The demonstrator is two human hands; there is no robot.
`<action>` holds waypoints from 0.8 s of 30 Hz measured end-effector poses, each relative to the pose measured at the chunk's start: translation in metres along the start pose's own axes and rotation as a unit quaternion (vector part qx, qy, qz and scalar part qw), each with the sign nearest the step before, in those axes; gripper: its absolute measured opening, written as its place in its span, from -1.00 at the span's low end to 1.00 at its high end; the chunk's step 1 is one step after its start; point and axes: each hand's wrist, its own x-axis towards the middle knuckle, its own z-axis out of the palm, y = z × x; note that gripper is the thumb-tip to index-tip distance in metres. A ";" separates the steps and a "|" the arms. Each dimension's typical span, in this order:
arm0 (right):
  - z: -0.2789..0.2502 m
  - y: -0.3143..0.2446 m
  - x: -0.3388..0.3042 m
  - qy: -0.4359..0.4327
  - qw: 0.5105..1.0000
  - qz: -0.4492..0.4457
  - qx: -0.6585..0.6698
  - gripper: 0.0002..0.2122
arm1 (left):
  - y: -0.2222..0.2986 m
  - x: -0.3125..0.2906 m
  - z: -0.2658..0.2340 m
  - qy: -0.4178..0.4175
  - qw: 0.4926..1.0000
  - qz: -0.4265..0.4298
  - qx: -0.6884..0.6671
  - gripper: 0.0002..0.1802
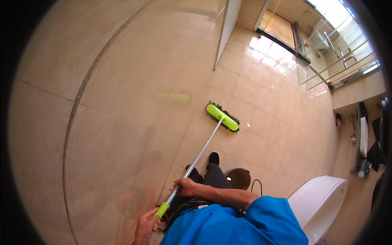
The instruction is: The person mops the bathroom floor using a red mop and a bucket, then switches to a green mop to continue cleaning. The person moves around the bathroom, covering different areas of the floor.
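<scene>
A mop has a lime-green oblong head (pixel 223 117) with a dark shaggy fringe, which rests on the beige tiled floor ahead of my feet. Its silver pole (pixel 204 150) slants down and left toward me. My right hand (pixel 186 187) is closed around the pole partway up. Lower left, my left hand (pixel 146 225) wraps the green grip (pixel 162 209) at the pole's end. Both hands are bare, and some fingers are hidden behind the pole.
Glossy beige wall tiles (pixel 110 122) rise close on my left, reflecting the mop. A brownish bucket (pixel 239 178) stands right of my legs, near a white tub-like fixture (pixel 316 200). A door panel edge (pixel 226 34) juts out ahead; glass panels and metal handles (pixel 332 45) are far right.
</scene>
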 end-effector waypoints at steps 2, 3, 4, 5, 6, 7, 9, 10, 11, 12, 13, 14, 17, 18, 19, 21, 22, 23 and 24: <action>0.003 -0.001 0.002 -0.015 0.999 0.025 -0.022 -0.93 | -0.003 0.004 -0.003 -0.003 1.000 -0.002 -0.028 -0.58; 0.010 -0.005 -0.004 -0.007 1.000 0.019 -0.011 -0.93 | -0.005 0.012 -0.005 -0.009 0.999 -0.007 -0.040 -0.58; 0.005 -0.010 0.003 0.000 1.000 0.002 -0.008 -0.93 | -0.006 0.019 -0.005 -0.016 0.999 -0.011 -0.051 -0.57; -0.003 -0.017 0.013 0.008 1.000 -0.016 -0.003 -0.92 | -0.002 0.023 0.001 -0.018 0.998 -0.014 -0.061 -0.57; -0.012 -0.024 0.021 0.017 0.999 -0.034 0.004 -0.92 | 0.004 0.028 0.009 -0.020 0.997 -0.019 -0.069 -0.57; -0.021 -0.037 0.028 0.023 0.999 -0.036 -0.004 -0.90 | 0.008 0.034 0.019 -0.022 0.996 -0.025 -0.077 -0.56; -0.025 -0.061 0.027 0.009 0.998 -0.053 -0.038 -0.90 | 0.020 0.047 0.036 -0.042 0.995 -0.024 -0.083 -0.56; -0.026 -0.076 0.028 0.000 0.997 -0.063 -0.048 -0.89 | 0.028 0.054 0.045 -0.055 0.995 -0.023 -0.083 -0.56; -0.033 -0.097 0.029 0.001 0.996 -0.069 -0.060 -0.87 | 0.035 0.064 0.059 -0.058 0.995 -0.030 -0.082 -0.53; -0.032 -0.114 0.022 0.015 0.994 -0.088 -0.069 -0.86 | 0.041 0.076 0.072 -0.066 0.994 -0.032 -0.082 -0.53; -0.032 -0.134 0.014 0.030 0.991 -0.107 -0.077 -0.86 | 0.048 0.088 0.086 -0.076 0.993 -0.033 -0.081 -0.52; -0.030 -0.155 0.006 0.043 0.987 -0.128 -0.084 -0.85 | 0.056 0.101 0.101 -0.086 0.993 -0.034 -0.079 -0.51; 0.000 -0.241 -0.035 0.067 0.982 -0.153 -0.088 -0.85 | 0.123 0.130 0.163 -0.086 0.995 -0.028 -0.048 -0.51; -0.001 -0.265 -0.035 0.073 0.982 -0.158 -0.071 -0.83 | 0.137 0.139 0.180 -0.090 0.995 -0.029 -0.037 -0.51; -0.004 -0.293 -0.038 0.058 0.981 -0.174 -0.068 -0.82 | 0.154 0.151 0.199 -0.096 0.995 -0.024 -0.034 -0.50; 0.010 -0.336 -0.061 0.071 0.976 -0.192 -0.078 -0.81 | 0.182 0.169 0.230 -0.096 0.995 -0.016 -0.037 -0.49; 0.018 -0.352 -0.074 0.093 0.971 -0.201 -0.093 -0.81 | 0.193 0.176 0.246 -0.095 0.995 -0.007 -0.043 -0.49; 0.013 -0.373 -0.076 0.089 0.968 -0.222 -0.075 -0.82 | 0.205 0.185 0.263 -0.101 0.994 -0.007 -0.047 -0.49; 0.007 -0.391 -0.077 0.084 0.970 -0.210 -0.085 -0.84 | 0.214 0.189 0.278 -0.105 0.993 -0.012 -0.050 -0.48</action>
